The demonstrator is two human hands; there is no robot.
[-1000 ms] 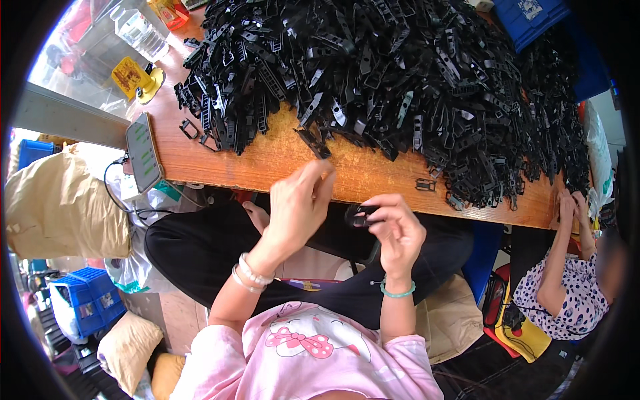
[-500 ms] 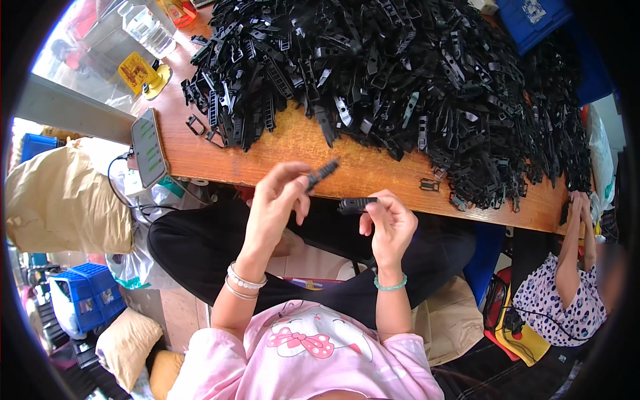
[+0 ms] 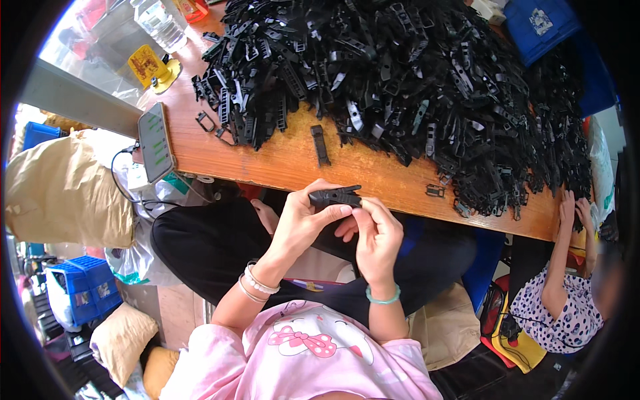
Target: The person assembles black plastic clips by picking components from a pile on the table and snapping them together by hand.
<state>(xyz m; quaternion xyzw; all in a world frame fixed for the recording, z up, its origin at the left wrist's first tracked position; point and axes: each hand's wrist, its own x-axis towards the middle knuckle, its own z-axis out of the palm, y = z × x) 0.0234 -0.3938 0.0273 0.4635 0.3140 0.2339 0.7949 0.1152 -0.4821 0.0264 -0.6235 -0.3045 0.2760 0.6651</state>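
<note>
one black plastic part (image 3: 335,196) lies crosswise between the left hand (image 3: 297,219) and the right hand (image 3: 380,241), near the front edge of the wooden table (image 3: 267,167). the left hand is closed on its left end, thumb on the near side; the right hand's fingertips are gathered at its right end. beyond the hands, a loose black piece (image 3: 320,145) lies just short of the heaped black parts (image 3: 373,73).
</note>
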